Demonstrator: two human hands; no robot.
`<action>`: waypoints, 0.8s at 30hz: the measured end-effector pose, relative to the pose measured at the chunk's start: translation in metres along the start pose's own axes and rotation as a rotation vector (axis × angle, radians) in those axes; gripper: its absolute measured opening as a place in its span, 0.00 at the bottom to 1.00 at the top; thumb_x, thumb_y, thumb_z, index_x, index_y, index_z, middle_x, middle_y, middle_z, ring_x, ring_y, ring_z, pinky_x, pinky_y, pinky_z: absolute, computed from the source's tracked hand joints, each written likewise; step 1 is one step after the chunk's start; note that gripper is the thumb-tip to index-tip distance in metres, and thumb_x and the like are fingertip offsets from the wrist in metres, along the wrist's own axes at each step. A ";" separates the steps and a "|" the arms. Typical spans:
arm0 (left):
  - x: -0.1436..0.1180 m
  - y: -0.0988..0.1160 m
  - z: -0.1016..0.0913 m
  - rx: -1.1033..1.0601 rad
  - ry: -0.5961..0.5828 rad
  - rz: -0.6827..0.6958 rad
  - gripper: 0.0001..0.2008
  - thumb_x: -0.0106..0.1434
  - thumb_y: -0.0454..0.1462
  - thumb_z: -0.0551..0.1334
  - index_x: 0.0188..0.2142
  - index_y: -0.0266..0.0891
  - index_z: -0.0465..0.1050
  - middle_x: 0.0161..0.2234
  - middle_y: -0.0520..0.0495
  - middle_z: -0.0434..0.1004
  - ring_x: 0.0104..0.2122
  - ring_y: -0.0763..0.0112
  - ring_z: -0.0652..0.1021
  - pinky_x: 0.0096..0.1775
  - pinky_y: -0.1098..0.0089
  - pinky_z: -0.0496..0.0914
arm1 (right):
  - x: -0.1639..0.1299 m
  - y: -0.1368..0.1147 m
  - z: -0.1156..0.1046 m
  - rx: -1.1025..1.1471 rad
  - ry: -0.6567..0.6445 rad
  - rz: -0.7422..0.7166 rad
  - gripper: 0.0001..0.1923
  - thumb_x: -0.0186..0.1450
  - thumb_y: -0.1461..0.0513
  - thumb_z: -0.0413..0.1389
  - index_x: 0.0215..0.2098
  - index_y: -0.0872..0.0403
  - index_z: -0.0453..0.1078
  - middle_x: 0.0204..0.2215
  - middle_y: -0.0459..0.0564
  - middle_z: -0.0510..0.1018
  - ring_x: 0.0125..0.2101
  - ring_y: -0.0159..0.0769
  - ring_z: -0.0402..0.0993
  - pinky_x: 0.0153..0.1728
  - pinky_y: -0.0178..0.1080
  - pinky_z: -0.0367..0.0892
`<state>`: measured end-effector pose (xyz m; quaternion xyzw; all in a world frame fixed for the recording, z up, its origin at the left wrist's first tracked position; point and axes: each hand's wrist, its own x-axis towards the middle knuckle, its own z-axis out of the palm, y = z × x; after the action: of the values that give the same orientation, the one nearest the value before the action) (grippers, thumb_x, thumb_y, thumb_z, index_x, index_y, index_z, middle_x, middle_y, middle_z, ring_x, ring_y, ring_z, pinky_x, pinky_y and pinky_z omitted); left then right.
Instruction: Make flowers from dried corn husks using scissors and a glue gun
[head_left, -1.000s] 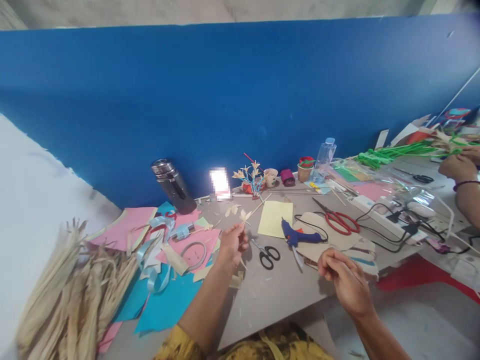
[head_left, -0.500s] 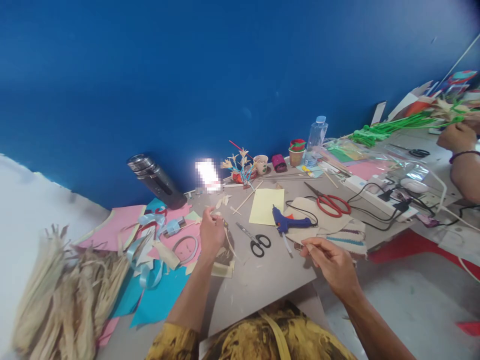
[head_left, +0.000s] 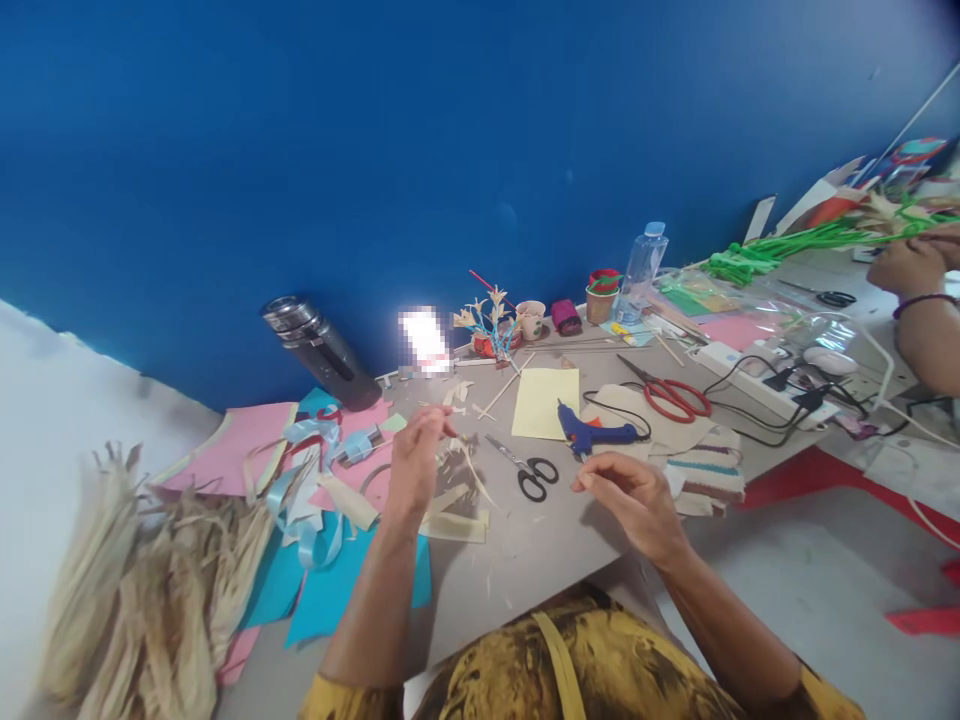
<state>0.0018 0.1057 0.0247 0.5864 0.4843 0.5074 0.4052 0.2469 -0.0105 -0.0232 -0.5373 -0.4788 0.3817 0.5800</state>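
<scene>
My left hand (head_left: 415, 462) is raised over the grey table (head_left: 525, 560), its fingertips pinched on a thin pale husk strip (head_left: 474, 472) that trails down to the right. My right hand (head_left: 628, 494) hovers near the table's front edge with fingers curled and thumb pressed to them; I see nothing in it. Between the hands lie black scissors (head_left: 537, 476). A blue glue gun (head_left: 592, 433) rests just beyond my right hand, next to a yellow paper sheet (head_left: 545, 402). Cut husk pieces (head_left: 457, 522) lie under my left hand.
A pile of dried husks (head_left: 127, 590) fills the left. Pink paper (head_left: 240, 455), blue paper (head_left: 330, 595) and light blue ribbon (head_left: 304, 505) lie beside it. A black flask (head_left: 322, 350), husk flowers (head_left: 491, 322), a bottle (head_left: 645, 268), red scissors (head_left: 676, 398) and a power strip (head_left: 750, 375) stand behind. Another person's hand (head_left: 911, 265) holds green stems (head_left: 787, 248).
My left hand has drawn back toward me and to the left, lowering its husk piece. My right hand has moved left and forward over the table. The view has tilted down.
</scene>
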 end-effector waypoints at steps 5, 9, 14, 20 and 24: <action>0.004 -0.007 0.007 -0.008 0.071 0.049 0.08 0.55 0.34 0.59 0.30 0.41 0.77 0.37 0.46 0.80 0.36 0.66 0.77 0.40 0.67 0.70 | 0.003 -0.004 0.016 0.214 -0.011 0.056 0.13 0.65 0.58 0.53 0.24 0.53 0.68 0.18 0.46 0.73 0.20 0.31 0.62 0.22 0.35 0.58; -0.007 -0.001 0.014 -0.296 0.123 0.008 0.06 0.52 0.32 0.56 0.24 0.41 0.70 0.18 0.54 0.66 0.21 0.73 0.69 0.28 0.71 0.65 | 0.003 -0.014 0.029 0.255 -0.060 0.076 0.15 0.66 0.59 0.51 0.21 0.52 0.63 0.14 0.44 0.68 0.18 0.30 0.58 0.21 0.34 0.54; -0.040 0.020 0.030 -0.464 -0.166 -0.172 0.05 0.62 0.37 0.60 0.33 0.40 0.74 0.14 0.61 0.53 0.14 0.79 0.57 0.21 0.74 0.54 | 0.006 -0.026 0.046 0.297 -0.153 0.040 0.20 0.70 0.53 0.51 0.23 0.53 0.64 0.14 0.42 0.67 0.17 0.29 0.59 0.21 0.34 0.53; -0.061 0.034 0.041 -0.418 -0.370 -0.146 0.12 0.57 0.42 0.70 0.39 0.38 0.79 0.25 0.52 0.74 0.25 0.74 0.73 0.32 0.70 0.69 | 0.011 -0.028 0.060 0.372 -0.293 0.123 0.25 0.67 0.45 0.55 0.22 0.55 0.67 0.12 0.40 0.64 0.14 0.25 0.53 0.18 0.33 0.47; -0.066 0.024 0.037 -0.524 -0.352 -0.211 0.09 0.54 0.40 0.73 0.30 0.37 0.80 0.22 0.53 0.71 0.23 0.75 0.71 0.30 0.72 0.67 | 0.010 -0.028 0.062 0.324 -0.393 0.197 0.25 0.65 0.45 0.58 0.23 0.56 0.69 0.13 0.41 0.66 0.13 0.23 0.53 0.17 0.32 0.47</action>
<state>0.0414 0.0370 0.0283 0.4874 0.3180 0.4610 0.6699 0.1880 0.0117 0.0038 -0.3970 -0.4603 0.6048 0.5146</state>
